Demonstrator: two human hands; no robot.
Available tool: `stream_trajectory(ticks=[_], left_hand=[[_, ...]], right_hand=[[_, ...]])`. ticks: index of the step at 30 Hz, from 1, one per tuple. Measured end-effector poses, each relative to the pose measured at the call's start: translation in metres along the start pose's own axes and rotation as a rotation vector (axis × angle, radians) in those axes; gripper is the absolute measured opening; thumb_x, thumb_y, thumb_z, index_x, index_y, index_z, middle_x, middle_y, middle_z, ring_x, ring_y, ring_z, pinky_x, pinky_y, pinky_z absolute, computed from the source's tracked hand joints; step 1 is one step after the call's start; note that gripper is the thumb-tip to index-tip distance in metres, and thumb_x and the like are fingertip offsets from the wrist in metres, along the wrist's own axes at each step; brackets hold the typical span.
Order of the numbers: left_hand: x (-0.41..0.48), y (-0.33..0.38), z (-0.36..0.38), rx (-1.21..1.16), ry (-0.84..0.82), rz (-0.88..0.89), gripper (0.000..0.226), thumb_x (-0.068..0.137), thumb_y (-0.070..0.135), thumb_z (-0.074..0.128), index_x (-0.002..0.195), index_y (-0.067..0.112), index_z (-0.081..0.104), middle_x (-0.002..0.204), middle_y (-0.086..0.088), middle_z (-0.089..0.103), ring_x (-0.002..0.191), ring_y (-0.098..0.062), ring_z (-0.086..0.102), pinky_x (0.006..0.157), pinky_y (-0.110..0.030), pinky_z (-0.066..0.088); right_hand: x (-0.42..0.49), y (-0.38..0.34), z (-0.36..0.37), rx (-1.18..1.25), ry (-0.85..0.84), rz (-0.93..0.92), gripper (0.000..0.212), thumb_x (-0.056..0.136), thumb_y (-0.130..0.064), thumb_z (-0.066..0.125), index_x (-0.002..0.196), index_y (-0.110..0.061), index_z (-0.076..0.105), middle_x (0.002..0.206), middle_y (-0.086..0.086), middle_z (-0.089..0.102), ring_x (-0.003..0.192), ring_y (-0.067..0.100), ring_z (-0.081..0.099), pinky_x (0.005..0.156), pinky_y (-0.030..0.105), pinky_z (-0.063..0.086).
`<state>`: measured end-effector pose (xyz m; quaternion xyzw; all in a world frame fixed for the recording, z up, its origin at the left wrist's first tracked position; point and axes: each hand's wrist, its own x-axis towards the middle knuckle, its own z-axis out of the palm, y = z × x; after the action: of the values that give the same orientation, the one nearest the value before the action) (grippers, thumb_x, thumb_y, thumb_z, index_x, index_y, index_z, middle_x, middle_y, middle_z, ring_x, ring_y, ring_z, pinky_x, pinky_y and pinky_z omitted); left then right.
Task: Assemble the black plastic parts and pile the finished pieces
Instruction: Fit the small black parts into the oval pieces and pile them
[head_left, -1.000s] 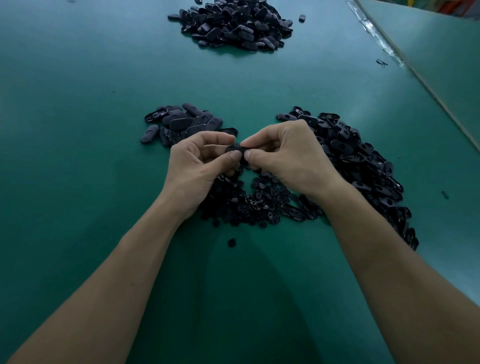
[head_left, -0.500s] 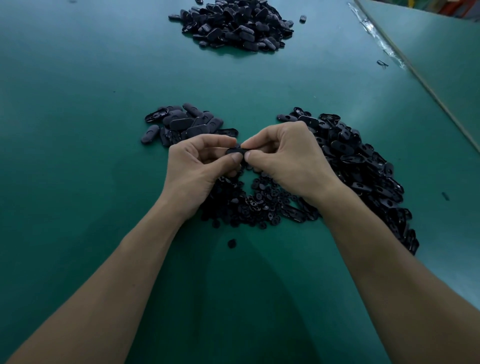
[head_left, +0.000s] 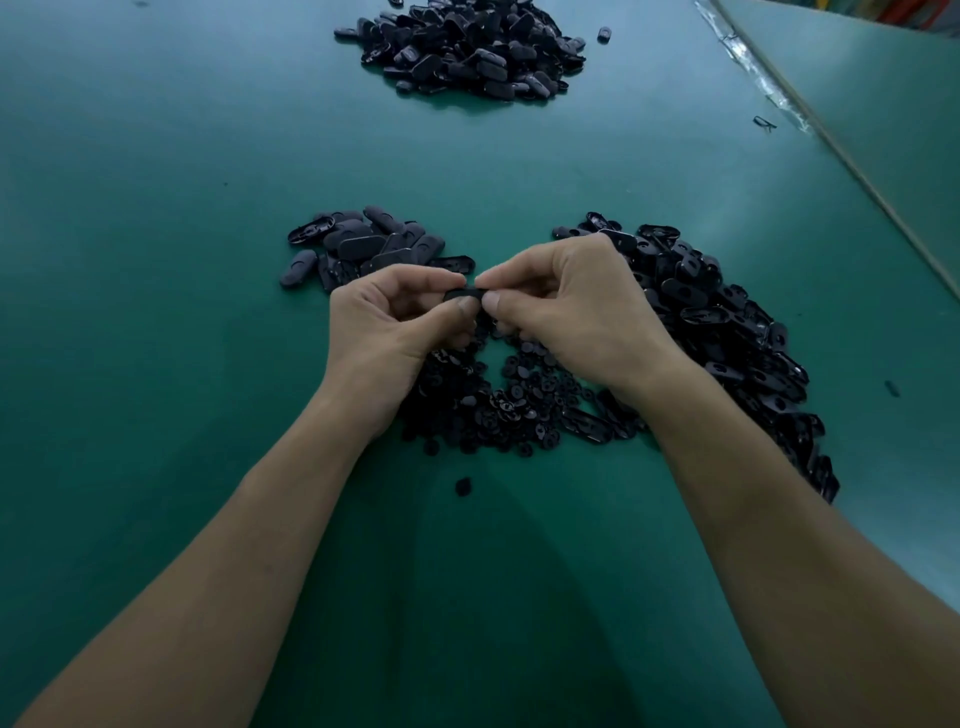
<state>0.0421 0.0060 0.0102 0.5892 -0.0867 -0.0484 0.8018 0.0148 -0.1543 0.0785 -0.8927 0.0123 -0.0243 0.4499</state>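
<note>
A small black plastic part (head_left: 464, 294) is held above the green table, pinched from both sides. My left hand (head_left: 387, 325) pinches its left end between thumb and forefinger. My right hand (head_left: 569, 306) pinches its right end the same way. Below the hands lies a heap of small round black pieces (head_left: 498, 400). A pile of black oval shells (head_left: 727, 332) spreads to the right. A smaller pile of closed oval pieces (head_left: 363, 247) sits to the left, behind my left hand. Most of the held part is hidden by my fingers.
A large pile of black oval pieces (head_left: 467, 49) lies at the far middle of the green table (head_left: 156, 260). One loose round piece (head_left: 463, 486) lies near me. The table's edge (head_left: 852, 171) runs diagonally on the right, with a small scrap (head_left: 763, 123) beside it.
</note>
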Motion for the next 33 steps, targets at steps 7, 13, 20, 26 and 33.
stream_trajectory(ticks=[7, 13, 20, 26, 33], left_hand=[[0.008, 0.007, -0.001, -0.351, 0.208, -0.109, 0.015, 0.096, -0.007, 0.055, 0.104, 0.006, 0.059, 0.088, -0.005, 0.065, 0.074, -0.011, 0.066, 0.074, -0.022, 0.056], [0.009, 0.010, 0.002, -0.379, 0.247, -0.164, 0.056, 0.095, -0.010, 0.055, 0.146, 0.005, 0.039, 0.120, -0.006, 0.057, 0.110, -0.012, 0.061, 0.094, -0.024, 0.054], [0.006, 0.006, -0.001, -0.174, 0.120, -0.110, 0.083, 0.093, -0.011, 0.058, 0.158, 0.015, 0.016, 0.164, 0.003, 0.020, 0.144, -0.013, 0.037, 0.098, -0.020, 0.049], [0.004, 0.002, -0.002, -0.120, 0.024, -0.050, 0.065, 0.092, -0.008, 0.062, 0.145, 0.023, 0.041, 0.146, 0.015, 0.042, 0.138, -0.009, 0.044, 0.103, -0.026, 0.047], [0.001, 0.002, -0.003, -0.121, -0.070, -0.024, 0.030, 0.084, 0.001, 0.069, 0.112, 0.011, 0.064, 0.108, -0.004, 0.069, 0.107, -0.017, 0.063, 0.103, -0.037, 0.050]], right_hand=[[0.024, 0.032, -0.012, -0.508, 0.117, 0.136, 0.047, 0.103, -0.023, 0.051, 0.149, -0.028, 0.044, 0.155, 0.002, 0.035, 0.139, 0.026, 0.035, 0.117, 0.039, 0.027], [0.043, 0.047, -0.012, -0.761, -0.037, 0.257, 0.046, 0.105, -0.031, 0.043, 0.150, -0.040, 0.040, 0.162, 0.003, 0.026, 0.146, 0.032, 0.017, 0.116, 0.049, 0.020], [0.040, 0.056, -0.010, -0.768, 0.128, 0.125, 0.037, 0.102, -0.013, 0.050, 0.136, -0.022, 0.060, 0.140, 0.009, 0.051, 0.130, 0.033, 0.040, 0.107, 0.042, 0.036], [0.036, 0.062, -0.018, -0.751, 0.182, 0.187, 0.034, 0.102, -0.018, 0.055, 0.136, -0.020, 0.061, 0.135, 0.011, 0.048, 0.126, 0.030, 0.046, 0.105, 0.037, 0.040], [0.032, 0.061, -0.021, -0.616, 0.272, 0.150, 0.014, 0.097, -0.018, 0.065, 0.109, -0.016, 0.070, 0.122, 0.009, 0.055, 0.117, 0.028, 0.055, 0.098, 0.038, 0.049]])
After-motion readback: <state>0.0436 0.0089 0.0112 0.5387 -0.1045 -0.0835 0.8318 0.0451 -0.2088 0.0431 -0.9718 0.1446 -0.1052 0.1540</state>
